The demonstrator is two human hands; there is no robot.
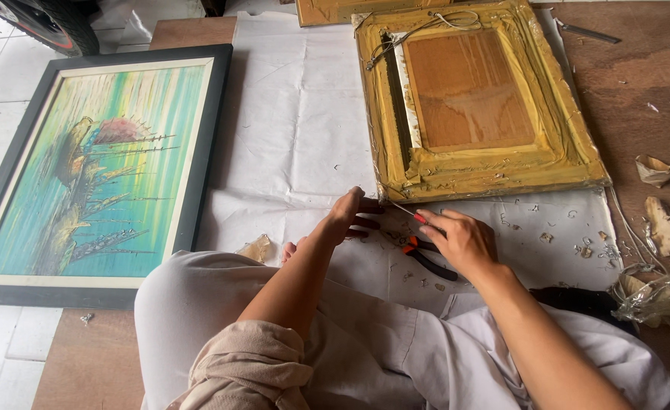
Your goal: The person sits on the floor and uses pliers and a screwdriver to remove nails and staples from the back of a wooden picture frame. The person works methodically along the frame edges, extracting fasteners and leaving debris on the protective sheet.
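Note:
A gilded picture frame (563, 137) lies face down on white paper (297, 129), its brown backing board (468, 91) showing. My left hand (346, 216) rests on the paper at the frame's near left corner, fingers curled. My right hand (460, 239) sits just right of it, pinching a thin metal tool with a red tip (418, 217) that points toward that corner. Pliers with red and black handles (426, 262) lie under my right hand. A loose wire (418, 30) crosses the frame's back.
A framed painting in greens and blues (96, 167) with a dark frame lies at the left. Torn paper scraps (658, 171) and crumpled plastic (654, 292) litter the brown board on the right. A metal strip (586, 32) lies at the far right. My knees fill the foreground.

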